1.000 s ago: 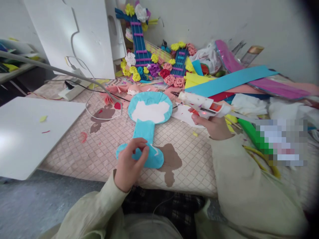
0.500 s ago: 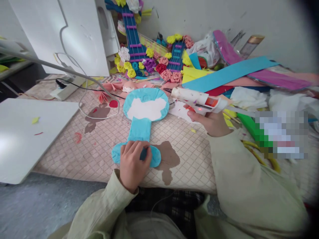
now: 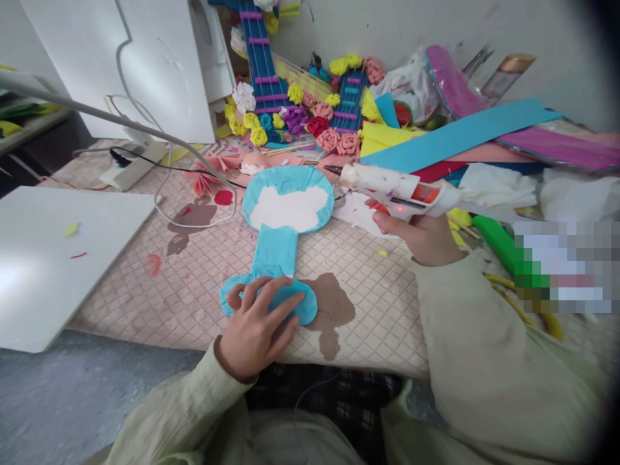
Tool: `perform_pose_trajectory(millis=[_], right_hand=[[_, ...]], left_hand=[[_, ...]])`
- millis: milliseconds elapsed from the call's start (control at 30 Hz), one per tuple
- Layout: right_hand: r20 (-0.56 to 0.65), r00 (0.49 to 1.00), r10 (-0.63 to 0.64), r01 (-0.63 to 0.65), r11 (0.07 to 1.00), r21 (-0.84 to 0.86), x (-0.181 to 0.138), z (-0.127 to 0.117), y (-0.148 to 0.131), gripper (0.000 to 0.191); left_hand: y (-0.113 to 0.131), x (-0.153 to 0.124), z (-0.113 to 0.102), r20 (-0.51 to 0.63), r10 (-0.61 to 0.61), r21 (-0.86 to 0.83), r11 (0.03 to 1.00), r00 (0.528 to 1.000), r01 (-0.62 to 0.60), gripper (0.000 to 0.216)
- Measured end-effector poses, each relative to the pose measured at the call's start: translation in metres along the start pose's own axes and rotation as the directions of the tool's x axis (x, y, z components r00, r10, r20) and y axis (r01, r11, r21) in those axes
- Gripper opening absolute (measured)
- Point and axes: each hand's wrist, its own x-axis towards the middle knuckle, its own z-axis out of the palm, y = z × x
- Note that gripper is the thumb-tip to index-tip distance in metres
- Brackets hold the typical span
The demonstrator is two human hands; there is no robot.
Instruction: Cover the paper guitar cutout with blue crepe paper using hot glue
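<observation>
On the quilted tablecloth [image 3: 382,303] lies a blue paper-covered cutout [image 3: 276,252], with a wide oval top, a narrow neck and a rounded bar at the near end. White backing shows in the middle of the oval. My left hand [image 3: 259,323] rests on the near bar with its fingers spread flat. In my right hand [image 3: 426,236] is a white and orange glue gun [image 3: 392,187], its red light lit. The nozzle points left, close to the right edge of the oval.
Decorated blue guitar-neck shapes [image 3: 266,64] with crepe-paper flowers [image 3: 334,139] stand at the wall. A white board [image 3: 72,258] lies at the left, near a power strip [image 3: 133,165] and looping cable. Blue paper strips [image 3: 465,135], plastic bags and a green item [image 3: 508,248] crowd the right.
My left hand has opened from a curled grip on the bar to spread fingers lying over it. The glue gun stays in my right hand near the oval; the view has shifted slightly.
</observation>
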Motion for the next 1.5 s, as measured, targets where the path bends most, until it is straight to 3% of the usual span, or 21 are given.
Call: perform_pose_trajectory(millis=[133,900,1067,1200,1333,1500], right_hand=[[0.006,1.000,-0.013,0.013,1.000,-0.008,0.000,0.000,0.001,0.016],[0.024,1.000,0.018,-0.018,1.000,-0.015,-0.001,0.002,0.003,0.021],[0.022,0.999,0.023,-0.023,0.999,-0.029,0.000,0.002,0.001,0.019],[0.043,0.999,0.028,-0.027,0.999,-0.020,-0.001,0.000,0.003,0.021],[0.035,0.996,0.079,-0.077,0.996,-0.049,-0.003,-0.001,0.006,0.028],[0.032,0.996,0.089,-0.087,0.994,-0.073,-0.005,-0.001,0.004,0.029]], left_hand=[[-0.002,-0.001,0.004,-0.032,0.004,-0.002,1.000,0.999,-0.005,0.032],[-0.006,-0.001,0.006,0.031,0.062,-0.016,0.998,0.998,-0.062,0.040],[-0.004,-0.001,0.005,-0.111,-0.034,-0.045,0.999,0.993,0.029,0.034],[-0.001,0.004,-0.001,-0.161,-0.209,-0.089,0.976,0.965,0.197,0.023],[0.003,0.015,-0.005,-0.110,-0.349,0.022,0.935,0.931,0.354,0.015],[0.005,0.027,-0.001,-0.029,-0.409,0.079,0.909,0.912,0.410,0.017]])
